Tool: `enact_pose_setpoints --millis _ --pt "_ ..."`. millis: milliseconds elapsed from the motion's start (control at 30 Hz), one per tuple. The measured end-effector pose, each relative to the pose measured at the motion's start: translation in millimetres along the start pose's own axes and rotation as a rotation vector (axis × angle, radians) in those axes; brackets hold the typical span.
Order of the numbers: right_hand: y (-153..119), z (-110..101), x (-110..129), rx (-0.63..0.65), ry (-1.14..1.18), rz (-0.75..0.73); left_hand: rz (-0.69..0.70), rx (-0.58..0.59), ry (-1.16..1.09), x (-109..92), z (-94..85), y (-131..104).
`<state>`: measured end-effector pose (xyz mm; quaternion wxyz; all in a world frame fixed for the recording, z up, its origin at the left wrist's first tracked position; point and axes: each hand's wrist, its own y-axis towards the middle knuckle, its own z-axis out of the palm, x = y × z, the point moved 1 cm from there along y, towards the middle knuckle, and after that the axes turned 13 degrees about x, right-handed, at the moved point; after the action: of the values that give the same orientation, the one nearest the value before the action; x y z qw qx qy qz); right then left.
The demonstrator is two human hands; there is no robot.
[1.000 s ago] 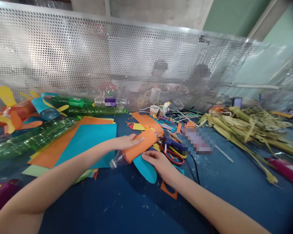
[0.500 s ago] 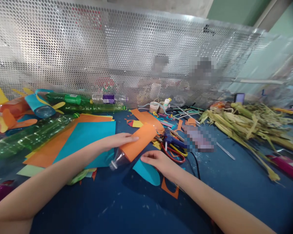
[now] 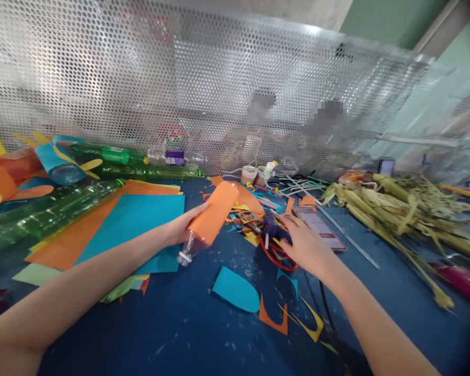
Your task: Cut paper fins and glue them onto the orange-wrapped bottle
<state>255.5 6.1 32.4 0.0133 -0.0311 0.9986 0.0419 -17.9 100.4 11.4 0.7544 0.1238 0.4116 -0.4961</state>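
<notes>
So the left hand [image 3: 183, 225] is gripping the bottle [image 3: 215, 215] from its left side, and the bottle's long axis is slanting away and to the right from its cap. The right hand [image 3: 309, 244] is reaching out right of the bottle, fingers spreading over the glue gun [image 3: 274, 227], so it's clearly the nearer hand; can't tell if it's actually gripping. A blue flap [image 3: 237, 290] is lying just nearside of the bottle.
</notes>
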Motion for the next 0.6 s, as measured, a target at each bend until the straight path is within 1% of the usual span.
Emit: enact_pose_setpoints --millis 67,100,167,267,433,500,600 --pt "6 13 -14 0.116 -0.029 -0.007 -0.012 -0.004 -0.036 0 -1.8 0" --pt "9 18 -17 0.142 -0.038 -0.007 -0.006 -0.019 -0.044 -1 -2.1 -1" --pt "12 26 -19 0.143 -0.063 0.009 0.018 -0.051 -0.047 -2 -1.9 -2" --pt "15 33 -17 0.091 -0.087 0.042 0.032 -0.048 -0.046 -3 -0.4 -3" --pt "17 38 -19 0.025 -0.052 0.068 0.048 -0.048 -0.033 0 -1.4 -3" --pt "15 36 -20 -0.04 -0.017 0.072 0.064 -0.026 -0.038 2 -2.8 -3" --pt "12 28 -17 -0.169 0.09 0.071 0.037 0.002 -0.062 3 -4.6 -4"
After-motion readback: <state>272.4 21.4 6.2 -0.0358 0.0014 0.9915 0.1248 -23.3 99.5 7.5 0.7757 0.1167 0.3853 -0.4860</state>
